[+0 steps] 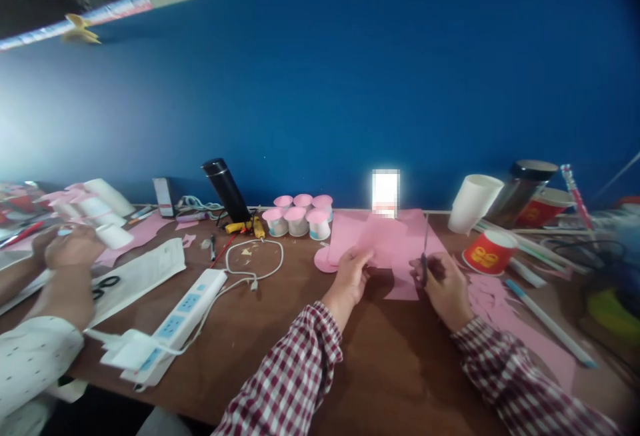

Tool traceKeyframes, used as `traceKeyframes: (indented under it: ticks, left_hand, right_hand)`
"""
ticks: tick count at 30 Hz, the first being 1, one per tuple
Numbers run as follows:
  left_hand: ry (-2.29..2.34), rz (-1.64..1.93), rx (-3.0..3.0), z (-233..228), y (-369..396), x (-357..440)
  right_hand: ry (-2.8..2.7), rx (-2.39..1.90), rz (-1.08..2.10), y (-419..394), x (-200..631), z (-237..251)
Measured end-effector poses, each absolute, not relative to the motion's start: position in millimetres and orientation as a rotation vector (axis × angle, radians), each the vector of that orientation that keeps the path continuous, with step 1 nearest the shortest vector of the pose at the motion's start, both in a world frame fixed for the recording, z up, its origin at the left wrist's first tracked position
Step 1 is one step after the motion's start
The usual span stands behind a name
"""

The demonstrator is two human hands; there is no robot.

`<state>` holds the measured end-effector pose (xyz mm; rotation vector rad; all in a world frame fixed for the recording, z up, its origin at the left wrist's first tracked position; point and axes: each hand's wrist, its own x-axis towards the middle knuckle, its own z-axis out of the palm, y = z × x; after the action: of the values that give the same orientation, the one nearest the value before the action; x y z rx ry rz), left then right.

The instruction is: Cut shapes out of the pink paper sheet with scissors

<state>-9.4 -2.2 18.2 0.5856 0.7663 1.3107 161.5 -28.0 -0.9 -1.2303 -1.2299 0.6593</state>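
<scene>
Lying between left hand (pixel 351 277) and right hand (pixel 445 286): pink paper (pixel 387 243).

A shared craft workbench, probably in a classroom or hobby room

A long brown table (pixel 380 356) against a plain blue wall (pixel 350 76) is strewn with pink paper (pixel 390 239), a cluster of pink-topped paper cups (pixel 299 216), a glue gun (pixel 247 227), a power strip (pixel 187 306) and pens; a co-worker's hands (pixel 70 246) work alongside, though the blurred edges leave the wider room unclear.
</scene>
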Motion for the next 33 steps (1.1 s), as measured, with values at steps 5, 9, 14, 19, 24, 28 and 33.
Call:
traceKeyframes:
  ticks: [5,9,14,19,24,28,33]
  left_hand:
    - [0.728,1.245,0.546,13.0,11.7,-5.8]
    - [0.654,1.223,0.472,10.1,13.3,-6.5]
    - [0.679,1.149,0.379,8.9,11.4,-12.8]
    - [0.693,1.115,0.343,7.9,12.0,-11.6]
    - [0.620,1.123,0.394,6.2,10.9,-9.9]
    - [0.649,1.086,0.406,6.2,7.3,-11.0]
    - [0.678,1.047,0.401,7.0,6.1,-12.9]
  right_hand:
    - [-1.249,-1.207,0.641,-19.5,159.6,-1.8]
    - [-1.225,-1.194,0.666,-15.4,157.9,-3.5]
    - [-1.223,-1.231,0.738,-18.7,159.5,-1.8]
    - [-1.306,-1.302,0.716,-24.7,158.1,1.0]
    - [-1.305,-1.279,0.723,-26.6,153.6,-2.8]
    - [-1.285,-1.259,0.734,-26.0,151.9,-5.5]
    - [-1.338,-1.274,0.691,-22.4,151.2,-3.4]
